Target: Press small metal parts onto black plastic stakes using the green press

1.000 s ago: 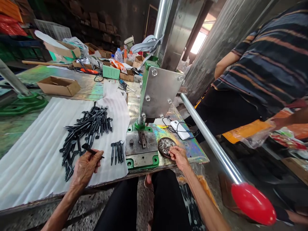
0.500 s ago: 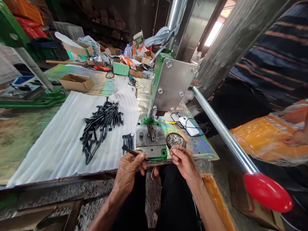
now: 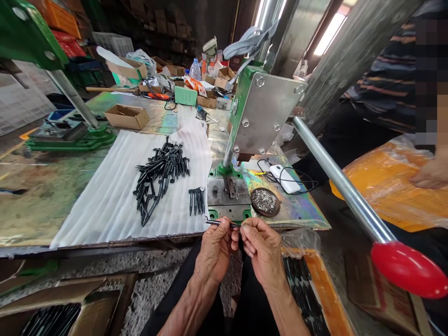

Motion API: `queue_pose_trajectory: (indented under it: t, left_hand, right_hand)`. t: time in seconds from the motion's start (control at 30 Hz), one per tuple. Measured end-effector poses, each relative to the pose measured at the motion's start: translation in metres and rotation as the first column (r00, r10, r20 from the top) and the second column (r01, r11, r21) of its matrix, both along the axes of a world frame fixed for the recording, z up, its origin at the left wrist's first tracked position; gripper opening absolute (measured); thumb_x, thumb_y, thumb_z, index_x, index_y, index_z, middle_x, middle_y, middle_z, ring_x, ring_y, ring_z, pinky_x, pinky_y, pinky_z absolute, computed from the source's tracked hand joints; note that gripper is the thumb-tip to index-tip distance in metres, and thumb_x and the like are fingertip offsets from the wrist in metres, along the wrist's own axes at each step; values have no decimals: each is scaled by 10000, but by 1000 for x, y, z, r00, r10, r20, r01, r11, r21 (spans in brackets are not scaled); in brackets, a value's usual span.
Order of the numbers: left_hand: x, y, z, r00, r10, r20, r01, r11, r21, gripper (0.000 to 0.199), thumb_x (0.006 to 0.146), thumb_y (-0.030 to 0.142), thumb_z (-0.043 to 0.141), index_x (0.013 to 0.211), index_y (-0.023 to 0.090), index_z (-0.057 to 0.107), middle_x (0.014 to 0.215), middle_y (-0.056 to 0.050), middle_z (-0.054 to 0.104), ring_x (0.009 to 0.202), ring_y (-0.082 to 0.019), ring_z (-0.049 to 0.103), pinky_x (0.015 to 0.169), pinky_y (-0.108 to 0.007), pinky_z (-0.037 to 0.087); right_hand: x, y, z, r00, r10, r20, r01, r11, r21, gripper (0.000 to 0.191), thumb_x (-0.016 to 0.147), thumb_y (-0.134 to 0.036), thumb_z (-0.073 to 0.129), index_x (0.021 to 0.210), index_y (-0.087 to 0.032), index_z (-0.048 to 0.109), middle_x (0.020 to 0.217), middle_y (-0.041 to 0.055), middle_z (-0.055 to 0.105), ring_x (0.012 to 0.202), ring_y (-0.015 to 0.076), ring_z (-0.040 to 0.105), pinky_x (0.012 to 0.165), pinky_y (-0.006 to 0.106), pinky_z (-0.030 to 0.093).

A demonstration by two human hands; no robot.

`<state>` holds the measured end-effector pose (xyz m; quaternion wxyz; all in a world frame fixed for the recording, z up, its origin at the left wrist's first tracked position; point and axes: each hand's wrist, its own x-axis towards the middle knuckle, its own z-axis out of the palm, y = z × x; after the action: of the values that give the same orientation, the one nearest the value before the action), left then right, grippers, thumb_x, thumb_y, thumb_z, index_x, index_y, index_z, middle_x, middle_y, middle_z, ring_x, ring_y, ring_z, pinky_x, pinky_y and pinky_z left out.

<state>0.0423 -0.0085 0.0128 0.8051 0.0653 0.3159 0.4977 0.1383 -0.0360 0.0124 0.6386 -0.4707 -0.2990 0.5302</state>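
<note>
Though shallow, dish (image 3: pixel 253 204) full of metal bits (image 3: pixel 265 201)

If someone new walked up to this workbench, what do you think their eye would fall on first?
Probably the glossy red ball handle at the lower right, on a steel lever running toward the green-and-steel bench press at the bench's centre. Next comes the heap of black pegs on the white ribbed sheet left of the press. At the near edge, the left hand grips a thin black peg, with the right hand beside it.
</note>
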Motion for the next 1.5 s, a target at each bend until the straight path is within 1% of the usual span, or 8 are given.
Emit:
queue_pose_trajectory:
  t: [0.17,0.53,0.8,1.03,1.1,1.23,1.4,1.5]
  left_hand:
    - [2,-3,-3,998,20,67,-19,1000,-14,378,449,272,898,659,113,626,563,1,611,467,-64,515,389,-145,379]
    - [4,-3,-5,996,17,87,-11,997,-70,232,635,212,813,640,98,611,556,-10,592,463,-65,513,383,-139,374]
    - [5,-4,-5,994,38,104,-26,993,-112,193,687,179,775,661,91,605,544,-5,555,464,-66,507,386,-140,374]
    - [9,-3,-5,989,85,120,-67,987,-146,234,644,170,802,646,95,580,506,22,507,452,-63,495,382,-139,367]
    - [9,-3,-7,990,90,113,-75,989,-127,253,627,177,811,641,102,571,491,29,498,446,-61,490,385,-140,367]
    - [5,-3,-12,995,100,22,-99,994,-44,305,587,240,831,663,130,557,508,28,537,440,-64,495,389,-148,364]
    - [-5,-4,-13,967,154,-205,-114,974,198,273,612,293,803,683,154,579,484,25,565,428,-90,526,404,-171,388]
    - [-8,-2,-13,941,168,-293,-83,956,282,222,651,277,775,703,155,596,487,14,585,419,-94,529,405,-173,391]
  right_hand:
    - [-1,-1,-2,1000,-10,11,10,1000,8,200,722,-336,749,725,-167,642,549,-44,500,398,30,326,365,136,234]
    - [-1,-2,-6,997,-33,72,35,999,-30,218,705,-362,746,728,-167,649,545,-37,506,395,44,324,358,154,229]
    - [-3,-1,-11,982,-58,182,61,998,-9,226,750,-396,697,757,-177,639,571,-1,577,429,92,453,363,180,266]
    - [-14,-3,-11,897,-205,392,171,978,121,159,808,-356,628,747,-212,604,599,2,591,486,149,539,459,259,454]
    - [-17,-3,-12,882,-223,415,179,973,143,157,823,-351,611,736,-223,590,599,1,587,480,149,534,475,268,467]
    - [-17,-2,-14,884,-165,438,120,984,129,155,841,-349,581,731,-241,569,589,-11,570,469,148,510,472,268,437]
    - [-10,-5,-21,847,-77,525,45,996,74,193,845,-390,571,724,-239,566,592,-13,533,522,161,486,496,273,389]
    - [-7,-6,-25,882,-8,470,7,1000,3,226,851,-413,566,723,-228,561,593,-16,519,532,151,454,486,262,339]
